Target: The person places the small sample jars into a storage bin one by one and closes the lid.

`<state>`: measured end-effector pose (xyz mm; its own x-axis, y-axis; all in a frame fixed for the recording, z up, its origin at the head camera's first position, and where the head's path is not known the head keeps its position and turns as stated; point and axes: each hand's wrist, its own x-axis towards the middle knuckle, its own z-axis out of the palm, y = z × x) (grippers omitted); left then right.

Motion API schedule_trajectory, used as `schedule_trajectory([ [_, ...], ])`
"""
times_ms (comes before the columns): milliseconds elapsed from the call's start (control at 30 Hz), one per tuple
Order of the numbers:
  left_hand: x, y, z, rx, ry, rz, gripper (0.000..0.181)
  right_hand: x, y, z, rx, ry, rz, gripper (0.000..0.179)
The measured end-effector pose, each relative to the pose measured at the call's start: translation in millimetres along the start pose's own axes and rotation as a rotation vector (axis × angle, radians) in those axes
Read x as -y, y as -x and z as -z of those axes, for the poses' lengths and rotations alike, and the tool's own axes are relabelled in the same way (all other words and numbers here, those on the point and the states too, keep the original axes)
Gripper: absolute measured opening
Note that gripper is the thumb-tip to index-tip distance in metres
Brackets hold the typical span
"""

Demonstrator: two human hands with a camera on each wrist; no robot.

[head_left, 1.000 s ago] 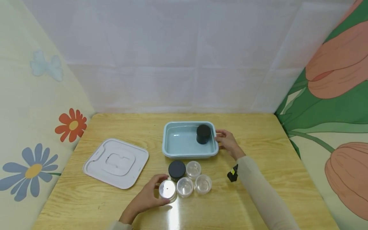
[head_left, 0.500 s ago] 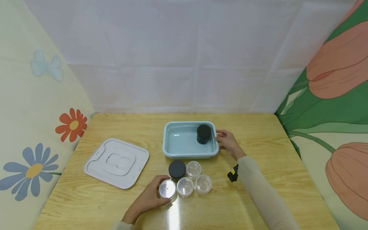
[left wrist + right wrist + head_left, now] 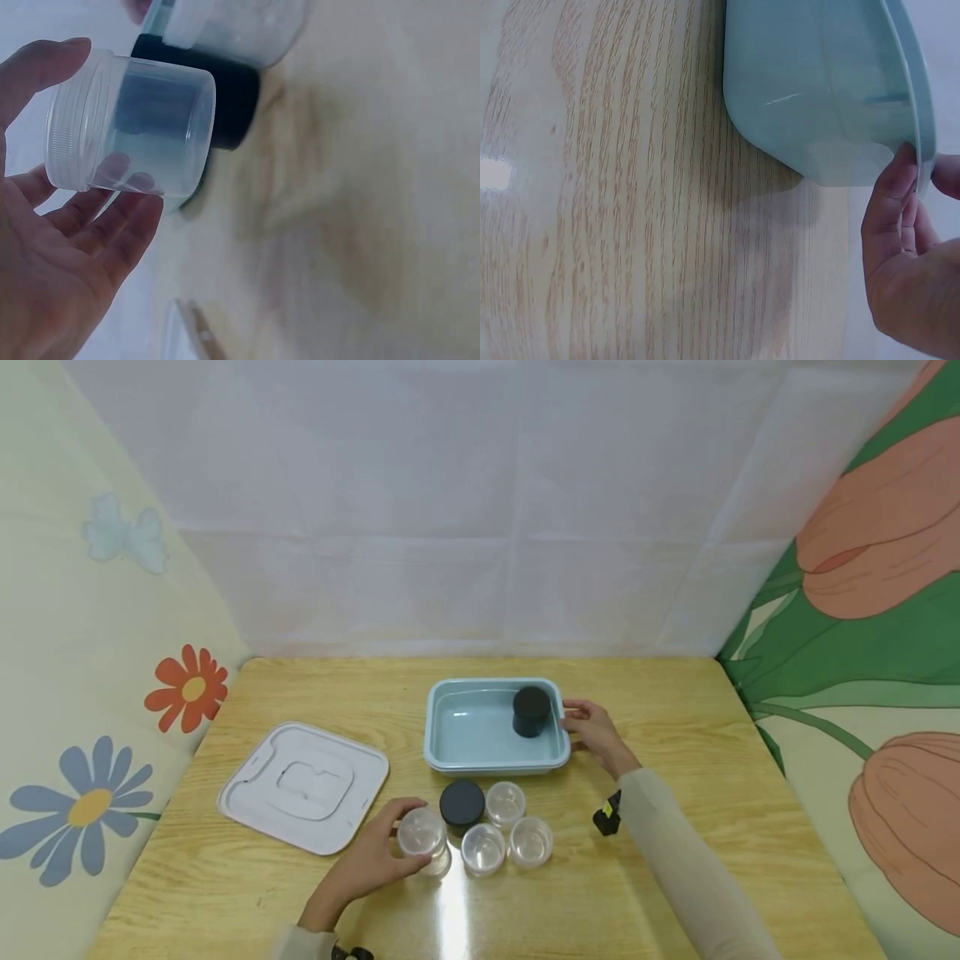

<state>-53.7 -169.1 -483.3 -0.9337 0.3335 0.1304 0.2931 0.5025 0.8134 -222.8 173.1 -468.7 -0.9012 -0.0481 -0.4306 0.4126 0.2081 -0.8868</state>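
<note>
My left hand [image 3: 369, 858] grips a clear plastic jar [image 3: 420, 833] between thumb and fingers, around its ribbed screw lid [image 3: 69, 124] and side. The jar hangs a little above the table, and nothing shows inside its see-through body. To its right stand a black-lidded jar [image 3: 462, 803] and several clear jars [image 3: 483, 850] in a close group. My right hand [image 3: 597, 732] pinches the right rim of a light blue plastic bin [image 3: 468, 735], fingers under the lip in the right wrist view. A black jar [image 3: 531, 710] stands inside the bin's right end.
A white rectangular lid [image 3: 303, 785] lies flat on the wooden table [image 3: 675, 693], left of the bin. White cloth [image 3: 465, 527] hangs behind the table's back edge, with flower-printed panels [image 3: 892, 693] at both sides.
My left hand has lifted the clear jar off the table and moved it slightly left, away from the group. The right hand keeps its hold on the bin.
</note>
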Motion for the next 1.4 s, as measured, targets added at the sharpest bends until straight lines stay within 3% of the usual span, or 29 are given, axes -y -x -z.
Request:
schedule_trajectory([
  [233, -4.4, -7.8, 12.1, 0.008, -0.011, -0.006, 0.064, 0.0, -1.6, -0.6, -0.007, 0.007, -0.014, 0.046],
  [800, -14.9, -31.2, 32.6, 0.017, -0.039, -0.114, 0.062, -1.6, -4.7, -1.6, -0.009, 0.013, -0.028, 0.046],
  [1100, -16.4, -40.5, 45.9, 0.011, -0.064, -0.07, 0.064, -0.7, -5.7, -0.2, -0.003, 0.007, -0.017, 0.046],
  [1400, -24.6, -54.0, 57.2, 0.007, -0.084, -0.074, 0.065, -0.2, -3.3, 0.3, -0.005, 0.001, -0.025, 0.046],
])
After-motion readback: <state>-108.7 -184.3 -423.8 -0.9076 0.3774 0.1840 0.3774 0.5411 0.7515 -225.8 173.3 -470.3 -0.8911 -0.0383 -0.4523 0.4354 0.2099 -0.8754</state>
